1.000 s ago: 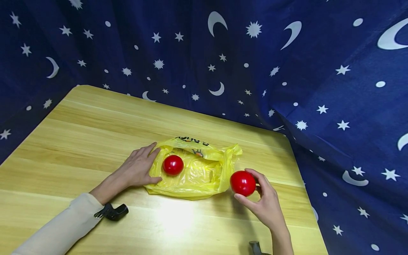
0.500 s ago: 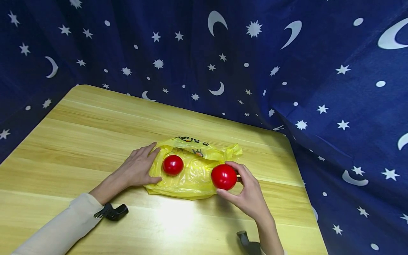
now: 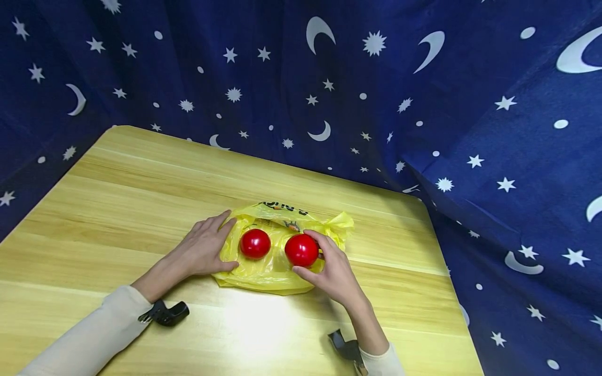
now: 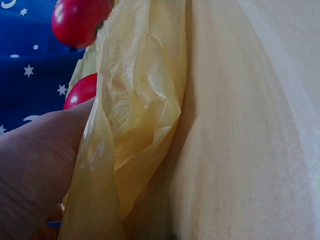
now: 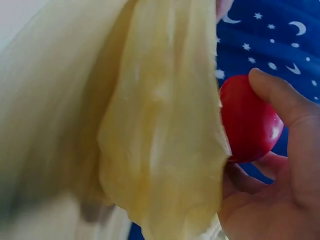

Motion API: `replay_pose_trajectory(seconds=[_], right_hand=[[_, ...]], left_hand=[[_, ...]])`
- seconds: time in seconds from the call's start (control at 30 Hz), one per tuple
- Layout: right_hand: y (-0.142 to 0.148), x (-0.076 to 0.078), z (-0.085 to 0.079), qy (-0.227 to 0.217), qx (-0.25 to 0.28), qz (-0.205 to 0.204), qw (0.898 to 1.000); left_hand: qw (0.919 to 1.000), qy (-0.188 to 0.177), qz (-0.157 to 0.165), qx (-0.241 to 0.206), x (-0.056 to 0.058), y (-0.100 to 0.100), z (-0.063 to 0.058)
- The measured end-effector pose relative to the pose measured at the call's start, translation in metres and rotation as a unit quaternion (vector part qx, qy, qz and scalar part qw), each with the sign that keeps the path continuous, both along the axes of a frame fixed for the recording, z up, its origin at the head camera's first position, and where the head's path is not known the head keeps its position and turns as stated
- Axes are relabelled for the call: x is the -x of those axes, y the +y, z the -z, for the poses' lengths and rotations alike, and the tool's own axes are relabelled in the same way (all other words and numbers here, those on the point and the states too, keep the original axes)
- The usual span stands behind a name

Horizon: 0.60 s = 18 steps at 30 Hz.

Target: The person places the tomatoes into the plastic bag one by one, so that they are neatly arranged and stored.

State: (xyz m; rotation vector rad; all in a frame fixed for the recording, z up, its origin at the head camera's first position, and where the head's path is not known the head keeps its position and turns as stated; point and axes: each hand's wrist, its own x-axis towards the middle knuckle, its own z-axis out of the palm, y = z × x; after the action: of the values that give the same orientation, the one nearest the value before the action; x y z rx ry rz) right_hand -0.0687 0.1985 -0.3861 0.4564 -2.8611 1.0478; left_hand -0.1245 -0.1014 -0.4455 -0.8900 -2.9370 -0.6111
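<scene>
A yellow plastic bag (image 3: 277, 274) lies on its side with its mouth gaping. One glossy red tomato (image 3: 255, 243) sits at the left of the opening. A second red tomato (image 3: 301, 250) is pinched between the thumb and fingers of my right hand (image 3: 331, 269), over the bag's right part. My left hand (image 3: 204, 245) rests at the bag's left edge, fingers and thumb spread. In the left wrist view, the thumb (image 4: 42, 155) passes behind the bag's film (image 4: 135, 100). The right wrist view shows the held tomato (image 5: 250, 120) beside the bag's wall (image 5: 160, 125).
The bag stands on a wooden table (image 3: 141, 193) with a rounded far corner. A dark blue curtain (image 3: 263, 73) with moons and stars hangs behind it and to the right. Black wrist mounts (image 3: 170, 313) jut from both forearms.
My right hand has carried its tomato leftward, from beside the bag's right edge to over its opening. The bag's right side has shifted slightly. The left hand and the other tomato stay put.
</scene>
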Motion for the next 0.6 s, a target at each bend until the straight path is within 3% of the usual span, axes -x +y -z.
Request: replay_pose_trajectory(seconds=[0.6], right_hand=[[-0.015, 0.02, 0.032, -0.019, -0.058, 0.006, 0.998]], left_hand=[[1.0, -0.002, -0.003, 0.003, 0.0, 0.001, 0.001]])
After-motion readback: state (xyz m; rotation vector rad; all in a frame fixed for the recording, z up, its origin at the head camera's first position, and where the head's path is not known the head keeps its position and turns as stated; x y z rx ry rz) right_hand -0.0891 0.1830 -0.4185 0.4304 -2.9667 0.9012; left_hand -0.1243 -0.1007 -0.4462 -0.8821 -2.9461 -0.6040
